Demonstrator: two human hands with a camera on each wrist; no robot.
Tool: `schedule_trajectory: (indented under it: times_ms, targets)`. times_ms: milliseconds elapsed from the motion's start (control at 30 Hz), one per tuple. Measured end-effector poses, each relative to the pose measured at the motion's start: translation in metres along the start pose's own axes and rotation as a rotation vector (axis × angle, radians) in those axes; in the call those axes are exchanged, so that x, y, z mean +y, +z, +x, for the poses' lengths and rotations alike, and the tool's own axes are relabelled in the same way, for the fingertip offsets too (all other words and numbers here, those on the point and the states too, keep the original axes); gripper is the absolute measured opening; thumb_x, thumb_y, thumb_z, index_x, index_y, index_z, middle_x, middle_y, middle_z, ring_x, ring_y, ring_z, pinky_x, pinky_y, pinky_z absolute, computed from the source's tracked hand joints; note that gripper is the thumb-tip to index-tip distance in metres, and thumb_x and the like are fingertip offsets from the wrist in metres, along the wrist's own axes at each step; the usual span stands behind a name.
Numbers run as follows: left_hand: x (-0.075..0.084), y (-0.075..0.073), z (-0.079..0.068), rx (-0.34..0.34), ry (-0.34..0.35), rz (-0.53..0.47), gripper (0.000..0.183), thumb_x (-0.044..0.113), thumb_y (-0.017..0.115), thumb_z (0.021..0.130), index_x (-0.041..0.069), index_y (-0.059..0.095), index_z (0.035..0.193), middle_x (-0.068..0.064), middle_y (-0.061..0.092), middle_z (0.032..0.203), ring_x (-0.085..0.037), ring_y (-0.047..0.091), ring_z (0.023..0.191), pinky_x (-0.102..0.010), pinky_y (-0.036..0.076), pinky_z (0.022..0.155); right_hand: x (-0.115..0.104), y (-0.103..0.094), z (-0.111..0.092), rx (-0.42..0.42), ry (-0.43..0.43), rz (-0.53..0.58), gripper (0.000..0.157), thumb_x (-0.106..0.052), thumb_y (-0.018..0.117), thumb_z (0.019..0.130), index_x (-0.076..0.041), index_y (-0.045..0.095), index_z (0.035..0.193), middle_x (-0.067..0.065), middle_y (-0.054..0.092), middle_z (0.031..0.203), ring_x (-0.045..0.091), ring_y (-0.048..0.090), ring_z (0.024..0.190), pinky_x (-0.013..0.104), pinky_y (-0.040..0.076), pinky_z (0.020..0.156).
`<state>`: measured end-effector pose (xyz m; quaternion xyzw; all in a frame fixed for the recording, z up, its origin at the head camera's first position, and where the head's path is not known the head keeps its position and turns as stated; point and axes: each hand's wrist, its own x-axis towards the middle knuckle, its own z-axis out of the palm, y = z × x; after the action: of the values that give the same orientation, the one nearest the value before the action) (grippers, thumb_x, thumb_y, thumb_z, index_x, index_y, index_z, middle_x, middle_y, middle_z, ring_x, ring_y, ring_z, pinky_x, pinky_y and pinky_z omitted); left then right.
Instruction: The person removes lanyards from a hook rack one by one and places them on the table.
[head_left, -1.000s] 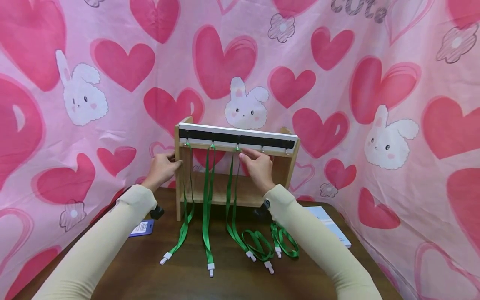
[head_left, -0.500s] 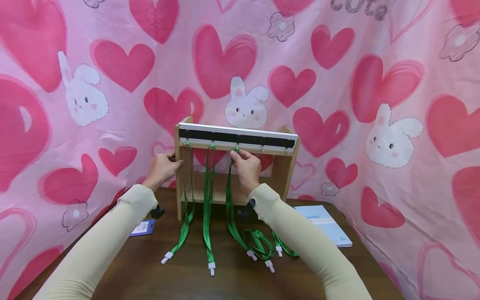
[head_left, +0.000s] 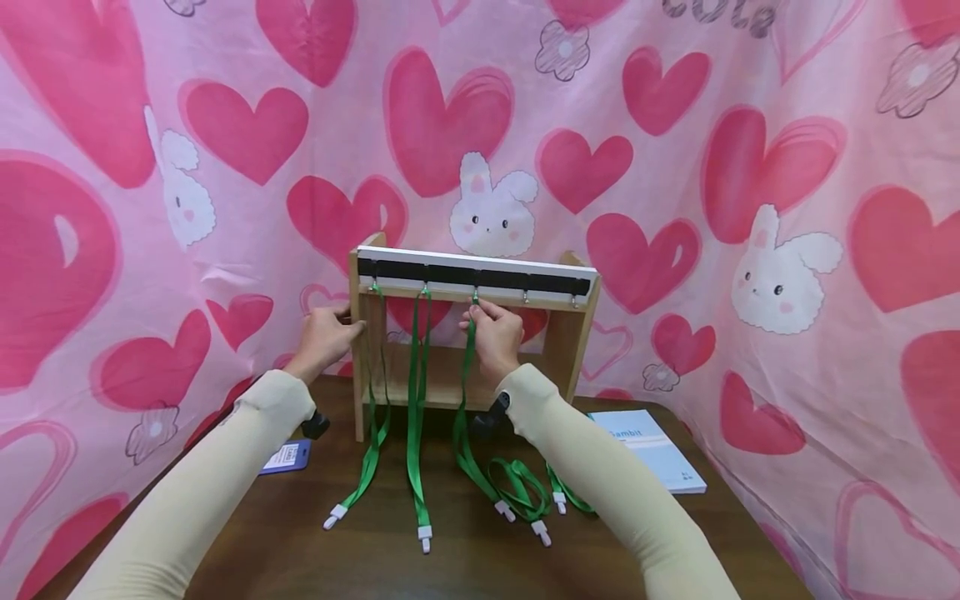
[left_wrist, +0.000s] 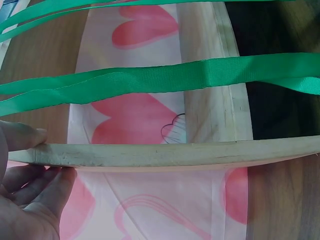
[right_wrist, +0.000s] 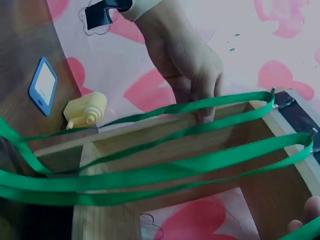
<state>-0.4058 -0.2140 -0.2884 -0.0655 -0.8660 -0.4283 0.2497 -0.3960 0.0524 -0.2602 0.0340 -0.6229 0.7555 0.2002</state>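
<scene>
Where fingers [head_left: 491, 309] pinch it, the lanyard [head_left: 460, 429] hangs bright green.

Cream on both arms here, and what a matching pair! Long left sleeve [head_left: 191, 492], soft creases along it; long right sleeve [head_left: 626, 496], just as plain. Both finish in wide cuffs, the left cuff [head_left: 279, 396] and right cuff [head_left: 542, 390] standing loose. Black blocky hardware too: left wrist device [head_left: 315, 425], right wrist device [head_left: 489, 421], the latter showing a small dark disc [head_left: 504, 401].
</scene>
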Motion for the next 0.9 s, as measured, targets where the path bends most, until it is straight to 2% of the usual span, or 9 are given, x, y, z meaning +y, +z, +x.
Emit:
schedule_trajectory:
  times_ms: [133, 233, 467, 700, 800, 900]
  targets:
    - [0.0, 0.0, 0.0, -0.008, 0.0, -0.032, 0.05, 0.019, 0.066, 0.097, 0.001, 0.056, 0.143, -0.029, 0.067, 0.129, -0.044, 0.07, 0.113, -0.052, 0.06, 0.091, -0.001, -0.004, 0.002, -0.021, -0.003, -0.025, 0.02, -0.007, 0.07, 0.094, -0.007, 0.079, 0.113, 0.023, 0.078, 0.099, 0.012, 0.073, 0.061, 0.034, 0.065, 0.077]
    - [-0.002, 0.0, -0.002, -0.011, -0.001, -0.04, 0.05, 0.018, 0.066, 0.097, 0.0, 0.055, 0.143, -0.029, 0.066, 0.13, -0.044, 0.069, 0.114, -0.052, 0.059, 0.092, -0.002, -0.004, 0.002, -0.035, 0.009, -0.047, 0.02, -0.008, 0.07, 0.094, -0.008, 0.079, 0.113, 0.02, 0.078, 0.096, 0.012, 0.074, 0.063, 0.038, 0.065, 0.081]
    - [-0.004, 0.002, -0.006, -0.023, -0.013, -0.005, 0.048, 0.019, 0.066, 0.097, 0.001, 0.058, 0.141, -0.028, 0.068, 0.128, -0.042, 0.072, 0.109, -0.051, 0.062, 0.089, -0.001, -0.006, -0.001, -0.032, 0.05, -0.047, 0.02, -0.007, 0.07, 0.094, -0.005, 0.078, 0.112, 0.012, 0.079, 0.088, 0.009, 0.072, 0.061, 0.041, 0.063, 0.085]
    - [-0.001, 0.003, -0.002, -0.025, -0.015, -0.025, 0.048, 0.02, 0.066, 0.097, 0.002, 0.058, 0.142, -0.028, 0.067, 0.13, -0.043, 0.071, 0.11, -0.051, 0.061, 0.089, -0.008, -0.011, -0.002, -0.032, 0.035, -0.037, 0.02, -0.006, 0.07, 0.093, -0.002, 0.078, 0.111, 0.015, 0.08, 0.096, 0.009, 0.071, 0.058, 0.029, 0.065, 0.071]
    - [-0.001, 0.003, -0.001, -0.01, 0.006, -0.023, 0.047, 0.019, 0.067, 0.097, 0.001, 0.059, 0.14, -0.028, 0.068, 0.127, -0.042, 0.072, 0.108, -0.052, 0.061, 0.089, -0.013, -0.012, -0.005, -0.041, 0.03, -0.056, 0.019, -0.006, 0.071, 0.093, -0.002, 0.078, 0.109, 0.016, 0.079, 0.093, 0.009, 0.071, 0.057, 0.032, 0.065, 0.073]
    - [-0.002, 0.002, -0.003, -0.005, 0.021, -0.02, 0.046, 0.017, 0.067, 0.096, 0.0, 0.06, 0.139, -0.029, 0.069, 0.125, -0.043, 0.072, 0.107, -0.052, 0.061, 0.088, -0.015, -0.012, -0.008, -0.056, 0.037, -0.066, 0.019, -0.007, 0.071, 0.093, -0.002, 0.078, 0.11, 0.014, 0.079, 0.087, 0.01, 0.072, 0.058, 0.041, 0.064, 0.081]
